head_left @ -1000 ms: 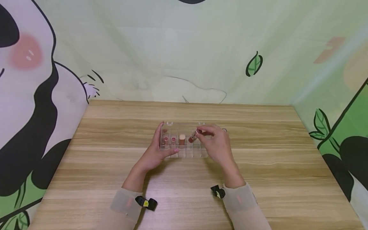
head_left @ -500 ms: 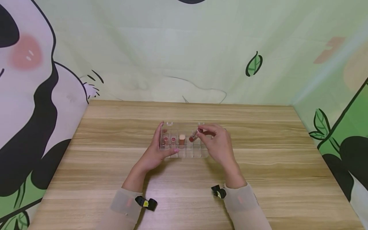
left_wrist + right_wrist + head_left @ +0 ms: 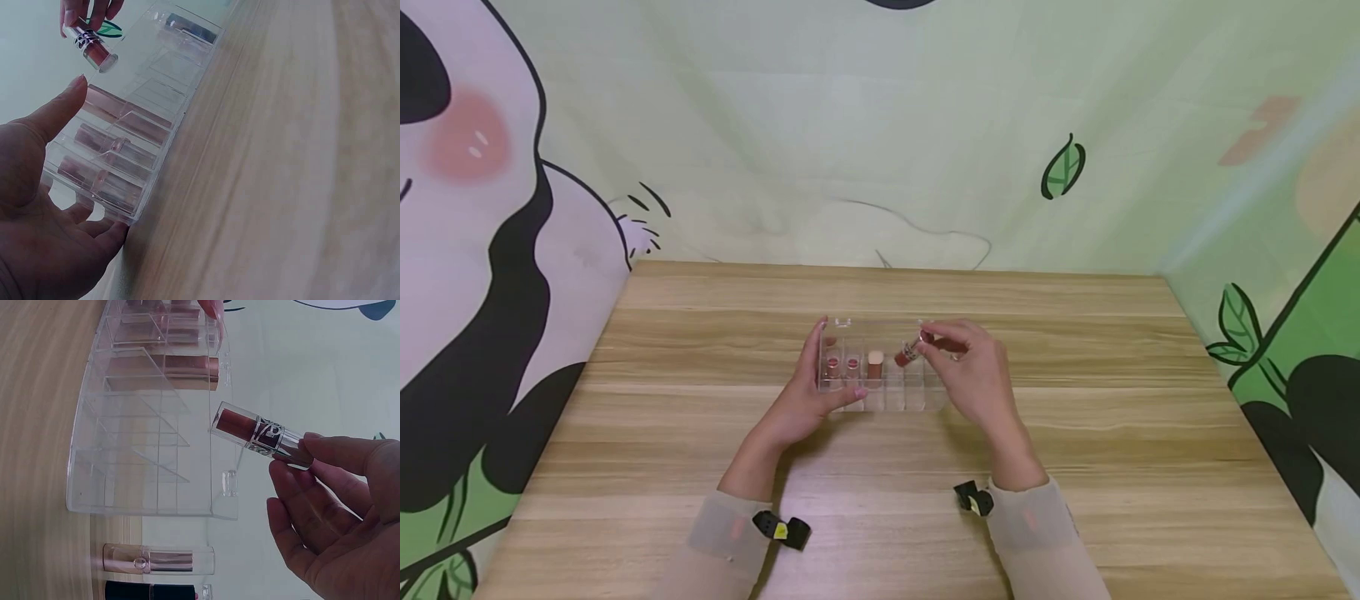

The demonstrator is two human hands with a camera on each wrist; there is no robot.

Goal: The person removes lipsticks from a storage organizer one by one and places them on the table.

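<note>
My left hand (image 3: 799,407) holds the left end of a clear lipstick organizer (image 3: 914,398), thumb along its near side and fingers behind. Two small clear-capped lipsticks (image 3: 832,367) and a larger rose-gold tube (image 3: 875,367) stand in its left slots. Between the thumb and fingers of my right hand (image 3: 976,377) a lipstick (image 3: 259,434) is pinched by its shiny end. It has a clear cover, a reddish body and a dark patterned band. Tilted, with the clear end pointing down and left, it hangs over the organizer's middle slots, which hold nothing.
In the right wrist view, a clear and rose-gold lipstick (image 3: 167,560) and a black tube (image 3: 150,591) stand past the organizer's right end; my right hand hides them in the head view. A printed cloth wall (image 3: 775,167) rises behind the wooden table (image 3: 880,517).
My right hand has shifted slightly to the right and up with the lipstick still pinched. My left hand and the organizer have stayed in place.
</note>
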